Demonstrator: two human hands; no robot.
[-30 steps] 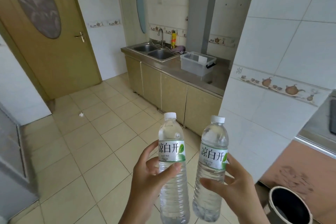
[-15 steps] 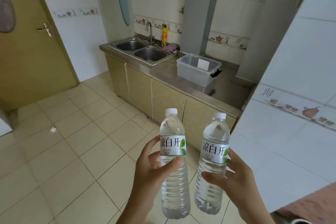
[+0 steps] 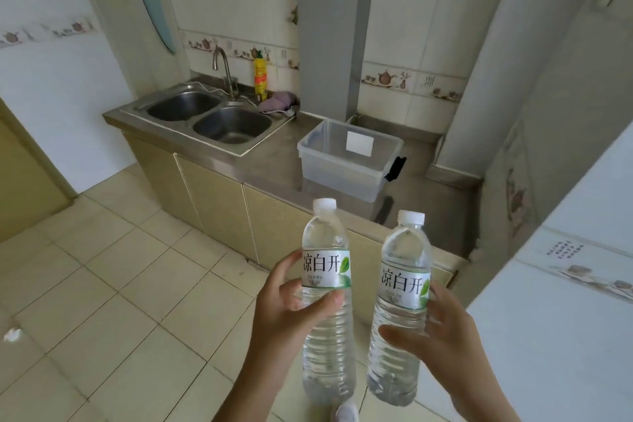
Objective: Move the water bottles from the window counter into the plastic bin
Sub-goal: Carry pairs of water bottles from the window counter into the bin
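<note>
A: Which step is this?
B: The carry. The left hand (image 3: 287,312) grips 1 water bottle (image 3: 327,298) upright, and the right hand (image 3: 442,329) grips the other bottle (image 3: 402,308) beside it.
A: And next?
B: Probably crossing open floor to the counter's front edge (image 3: 274,187); the plastic bin (image 3: 342,168) stands mid-counter, open-topped, right of the sink (image 3: 209,120).

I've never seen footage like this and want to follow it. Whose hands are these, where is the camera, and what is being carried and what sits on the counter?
No machine here: a person wears one wide-angle camera on the head, looking down at their own hands. The left hand grips one clear plastic water bottle; the right hand grips a second clear water bottle. Ahead, on the steel counter, stand an open translucent plastic bin, a double sink and a yellow bottle.
</note>
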